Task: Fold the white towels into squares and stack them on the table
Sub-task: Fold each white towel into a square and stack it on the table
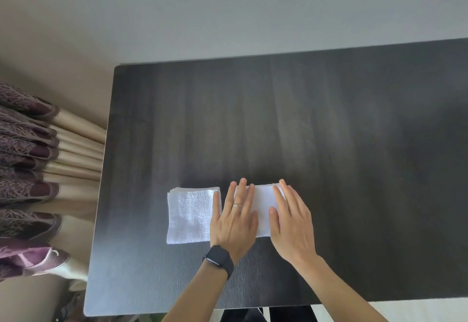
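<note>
while the left hand (234,220) and the right hand (291,225) lie flat with straight fingers toward the front edge of the table (329,131), they press down on a white towel (263,207) and grip nothing. touching its left side, a folded towel (190,216) lies nearer the left edge. the cloth looks light, soft and limp, so pinching its corners should control it best.

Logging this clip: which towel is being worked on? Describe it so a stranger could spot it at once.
On the dark table, two white towels lie side by side near the front edge. The right towel is the one. Unlike the folded towel beside it, which lies mostly bare, it sits under the flat left hand and right hand.
</note>
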